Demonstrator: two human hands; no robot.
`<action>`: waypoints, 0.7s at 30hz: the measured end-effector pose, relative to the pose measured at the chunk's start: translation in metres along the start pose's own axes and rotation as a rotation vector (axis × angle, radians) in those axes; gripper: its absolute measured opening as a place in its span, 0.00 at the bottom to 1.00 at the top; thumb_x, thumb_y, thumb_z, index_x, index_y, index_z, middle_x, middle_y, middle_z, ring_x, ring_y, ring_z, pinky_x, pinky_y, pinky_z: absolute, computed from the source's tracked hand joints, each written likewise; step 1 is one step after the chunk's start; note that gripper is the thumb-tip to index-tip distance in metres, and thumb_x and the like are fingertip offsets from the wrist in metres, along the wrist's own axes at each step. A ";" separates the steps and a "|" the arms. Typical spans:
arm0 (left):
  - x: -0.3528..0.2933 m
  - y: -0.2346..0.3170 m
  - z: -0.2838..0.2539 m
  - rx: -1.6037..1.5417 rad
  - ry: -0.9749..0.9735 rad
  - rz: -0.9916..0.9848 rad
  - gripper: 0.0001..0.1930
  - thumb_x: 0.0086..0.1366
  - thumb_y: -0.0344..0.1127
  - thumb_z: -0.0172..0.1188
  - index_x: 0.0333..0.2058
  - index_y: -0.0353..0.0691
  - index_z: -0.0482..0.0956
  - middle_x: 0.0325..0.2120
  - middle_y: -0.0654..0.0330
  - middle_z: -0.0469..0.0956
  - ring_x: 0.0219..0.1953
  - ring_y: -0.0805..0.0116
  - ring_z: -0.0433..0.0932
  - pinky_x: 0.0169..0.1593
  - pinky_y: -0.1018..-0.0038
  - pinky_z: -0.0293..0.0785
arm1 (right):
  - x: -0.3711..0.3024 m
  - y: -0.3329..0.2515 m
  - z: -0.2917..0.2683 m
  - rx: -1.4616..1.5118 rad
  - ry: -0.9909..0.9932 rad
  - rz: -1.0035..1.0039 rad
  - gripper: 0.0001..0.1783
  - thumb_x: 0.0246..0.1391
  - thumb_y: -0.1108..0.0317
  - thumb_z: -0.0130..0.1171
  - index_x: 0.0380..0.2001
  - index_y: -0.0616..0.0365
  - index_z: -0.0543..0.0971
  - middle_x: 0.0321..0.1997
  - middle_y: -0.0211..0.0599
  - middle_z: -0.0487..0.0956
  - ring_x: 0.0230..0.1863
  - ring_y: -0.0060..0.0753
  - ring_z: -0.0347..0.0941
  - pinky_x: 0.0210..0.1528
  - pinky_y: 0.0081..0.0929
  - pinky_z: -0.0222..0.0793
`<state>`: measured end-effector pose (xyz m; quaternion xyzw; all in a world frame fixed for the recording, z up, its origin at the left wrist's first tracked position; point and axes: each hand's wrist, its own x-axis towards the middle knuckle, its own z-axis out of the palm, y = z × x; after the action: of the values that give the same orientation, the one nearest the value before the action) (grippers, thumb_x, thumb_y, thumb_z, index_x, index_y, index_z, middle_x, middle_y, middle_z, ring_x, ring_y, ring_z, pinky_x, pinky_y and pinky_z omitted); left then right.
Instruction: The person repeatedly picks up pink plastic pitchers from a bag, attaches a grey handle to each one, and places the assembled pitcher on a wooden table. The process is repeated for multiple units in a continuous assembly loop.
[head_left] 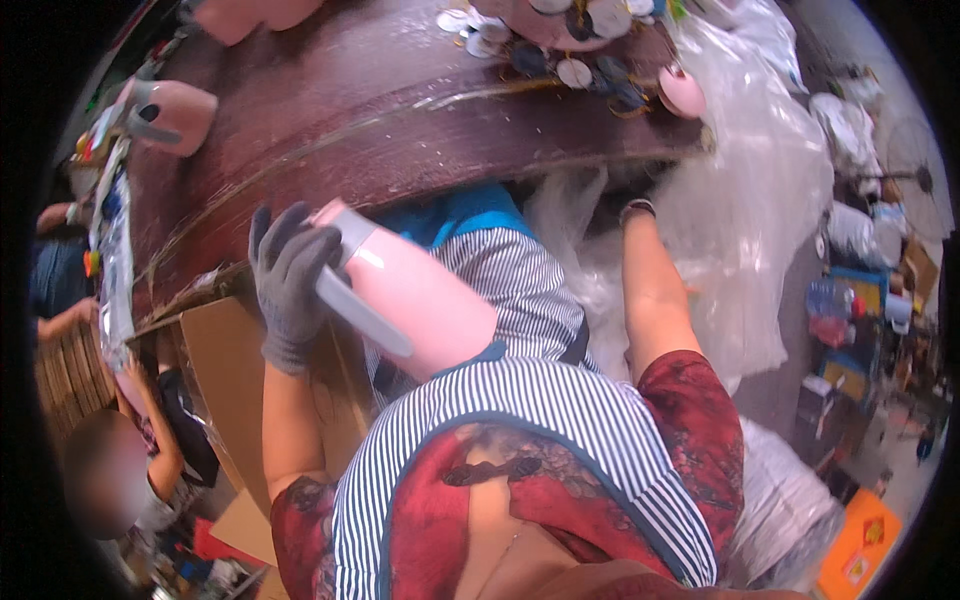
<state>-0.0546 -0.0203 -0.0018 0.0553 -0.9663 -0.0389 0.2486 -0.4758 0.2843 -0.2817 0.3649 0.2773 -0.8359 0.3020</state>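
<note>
My left hand (pixel 292 270), in a grey knitted glove, is closed around the neck end of a pink jug (pixel 425 300) with a grey collar and handle. The jug lies tilted across my front, its broad end against my striped apron (pixel 500 265). My right arm (pixel 655 290) stretches out to the dark underside of the table edge. Only a dark cuff (pixel 637 208) shows at its end, beside a clear plastic sheet; the right hand's fingers are hidden there.
Ahead is a dark red table (pixel 330 130). Another pink jug (pixel 175 117) lies at its left, while small round discs (pixel 575 72) and a pink rounded piece (pixel 682 92) sit far right. Clear plastic sheeting (pixel 745 200) hangs on the right. Cardboard (pixel 245 370) and another person's arm (pixel 160 440) are left.
</note>
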 end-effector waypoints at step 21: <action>-0.057 0.014 0.007 -0.156 0.027 -0.703 0.17 0.56 0.38 0.62 0.45 0.45 0.78 0.37 0.50 0.78 0.41 0.49 0.77 0.46 0.61 0.72 | -0.256 0.105 -0.044 -1.776 -0.824 -1.499 0.32 0.39 0.61 0.73 0.47 0.59 0.72 0.62 0.51 0.69 0.63 0.57 0.65 0.60 0.42 0.66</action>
<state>-0.0098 0.0008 -0.0334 0.3655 -0.8790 -0.1947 0.2363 -0.2408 0.3223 -0.1338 -0.5068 0.7740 -0.3770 -0.0441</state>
